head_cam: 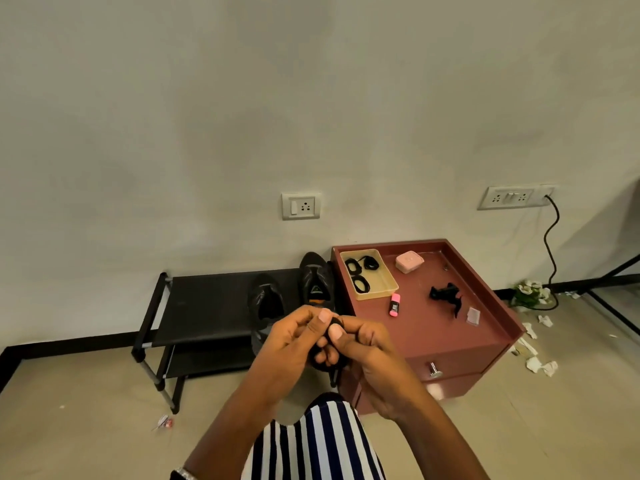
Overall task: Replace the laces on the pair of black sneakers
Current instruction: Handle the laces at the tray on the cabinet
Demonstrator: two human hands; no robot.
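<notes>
Grip: left hand [294, 336] and right hand [363, 344] pinch a coiled black lace [323, 363] between them.
Sneakers [317, 282]: on the rack [207, 299] straight ahead, beyond both hands, toes to the wall.

Rack top [207, 299] left of sneakers [266, 299] open; cabinet top [426, 327] cluttered (tray [377, 289], pink marker [394, 304], black clip [446, 294]), front strip bare.

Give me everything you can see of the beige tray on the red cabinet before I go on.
The beige tray is a shallow rectangular bin with low upright walls, plastic by the look of it. It sits flat on the recessed top of the red cabinet, near its back left corner, beside the sneakers on the rack. Inside lie three coiled black laces. A pink highlighter lies just in front of it. Neither hand touches it.
</notes>
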